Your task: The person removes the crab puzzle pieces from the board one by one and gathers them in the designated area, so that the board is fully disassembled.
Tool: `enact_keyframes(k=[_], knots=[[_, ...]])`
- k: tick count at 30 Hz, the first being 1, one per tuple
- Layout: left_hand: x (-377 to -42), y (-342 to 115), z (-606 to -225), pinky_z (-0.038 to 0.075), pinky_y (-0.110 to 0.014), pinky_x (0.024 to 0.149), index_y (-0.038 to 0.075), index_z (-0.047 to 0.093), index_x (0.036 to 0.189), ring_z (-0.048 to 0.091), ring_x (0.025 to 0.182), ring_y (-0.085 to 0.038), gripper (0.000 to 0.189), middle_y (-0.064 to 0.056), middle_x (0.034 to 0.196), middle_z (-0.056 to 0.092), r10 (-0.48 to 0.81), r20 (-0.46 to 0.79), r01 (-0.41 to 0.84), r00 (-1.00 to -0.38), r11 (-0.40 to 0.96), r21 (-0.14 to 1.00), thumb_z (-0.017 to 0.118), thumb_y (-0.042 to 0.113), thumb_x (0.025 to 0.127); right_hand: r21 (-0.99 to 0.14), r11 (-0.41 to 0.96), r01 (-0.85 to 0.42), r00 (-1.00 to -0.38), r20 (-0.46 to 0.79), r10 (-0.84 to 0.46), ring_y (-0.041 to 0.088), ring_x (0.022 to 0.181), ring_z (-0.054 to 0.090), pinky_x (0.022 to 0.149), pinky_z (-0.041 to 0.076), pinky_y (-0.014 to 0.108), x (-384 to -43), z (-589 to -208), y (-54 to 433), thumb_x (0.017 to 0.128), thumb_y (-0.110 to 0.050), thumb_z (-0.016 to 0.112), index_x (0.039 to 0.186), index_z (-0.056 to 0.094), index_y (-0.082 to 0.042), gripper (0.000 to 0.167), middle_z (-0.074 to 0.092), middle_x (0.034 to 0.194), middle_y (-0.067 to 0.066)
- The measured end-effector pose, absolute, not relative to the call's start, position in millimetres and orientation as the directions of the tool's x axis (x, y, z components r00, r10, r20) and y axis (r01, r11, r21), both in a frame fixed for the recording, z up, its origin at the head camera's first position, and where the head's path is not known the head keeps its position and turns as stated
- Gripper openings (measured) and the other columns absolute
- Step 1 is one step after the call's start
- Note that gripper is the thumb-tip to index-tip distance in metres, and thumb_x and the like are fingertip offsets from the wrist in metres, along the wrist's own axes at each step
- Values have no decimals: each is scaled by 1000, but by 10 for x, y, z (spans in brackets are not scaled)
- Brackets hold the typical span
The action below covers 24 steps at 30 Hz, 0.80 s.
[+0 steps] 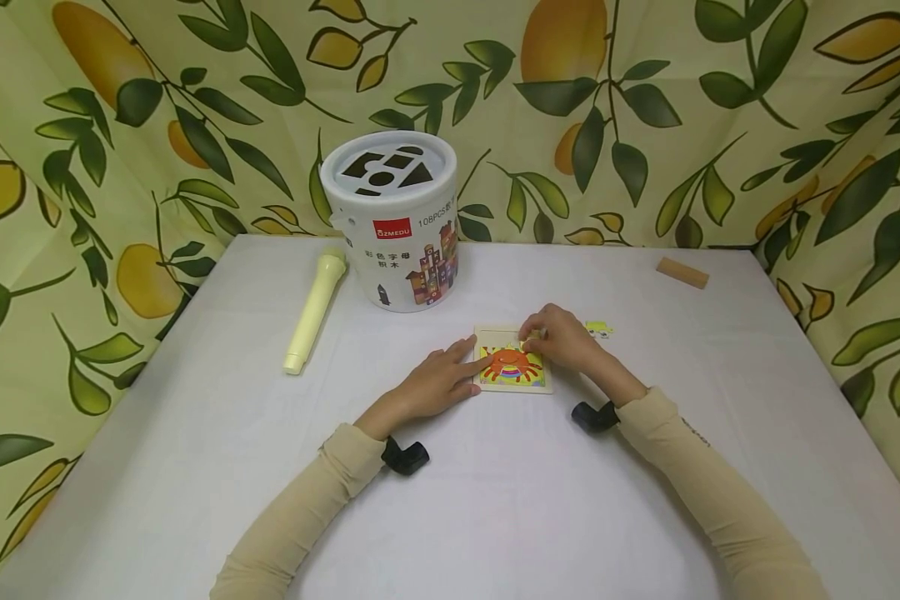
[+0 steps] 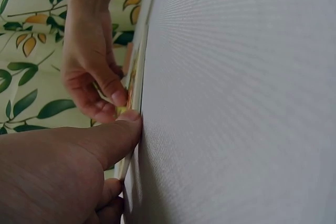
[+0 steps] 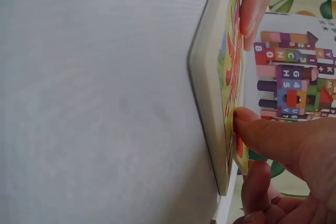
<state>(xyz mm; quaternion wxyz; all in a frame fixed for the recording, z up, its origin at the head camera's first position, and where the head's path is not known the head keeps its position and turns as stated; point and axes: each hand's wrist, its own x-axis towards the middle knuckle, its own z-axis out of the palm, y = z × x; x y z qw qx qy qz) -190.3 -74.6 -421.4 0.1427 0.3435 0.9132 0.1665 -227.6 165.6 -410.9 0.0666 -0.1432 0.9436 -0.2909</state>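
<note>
A small wooden jigsaw tray (image 1: 550, 385) with an orange crab picture (image 1: 507, 362) lies flat on the white table. My left hand (image 1: 437, 382) rests at its left side, fingers spread; the index finger reaches over the picture, and the thumb (image 2: 128, 124) touches the edge. Above the tray's right part, my right hand (image 1: 558, 337) pinches a yellow and red puzzle piece (image 3: 241, 156) between thumb and fingers. In the right wrist view that piece sits tilted against the picture's surface; whether it is seated cannot be seen. Another yellow-green puzzle piece (image 1: 598, 330) lies just right of the right hand.
A white block bucket (image 1: 397, 233) with a shape-sorter lid stands behind the tray. A pale yellow stick (image 1: 315, 317) lies left of it, and a wooden block (image 1: 682, 272) lies at the back right. Leaf-patterned cloth (image 1: 487, 108) surrounds the table. Black fittings (image 1: 405, 457) sit at both wrists.
</note>
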Motion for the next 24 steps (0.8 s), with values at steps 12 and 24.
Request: enact_keyframes(k=[12, 24], knots=[[-1891, -750, -4199, 20, -45, 114, 26, 32, 143, 15, 143, -23, 52, -8, 155, 14, 676, -138, 578, -724, 704, 413, 47, 37, 94, -629, 756, -180, -969, -17, -245, 21, 78, 49, 67, 42, 27, -2346, -4149, 1713, 85, -16, 65, 94, 69, -9, 12, 63, 95, 10], [-1893, -749, -4198, 20, -46, 114, 25, 32, 143, 14, 143, -24, 52, -8, 155, 13, 673, -146, 572, -725, 707, 416, 47, 36, 95, -706, 704, -81, -968, -112, -223, 20, 79, 48, 63, 42, 25, -2422, -4100, 1791, 87, -16, 62, 95, 71, -8, 14, 66, 94, 8]])
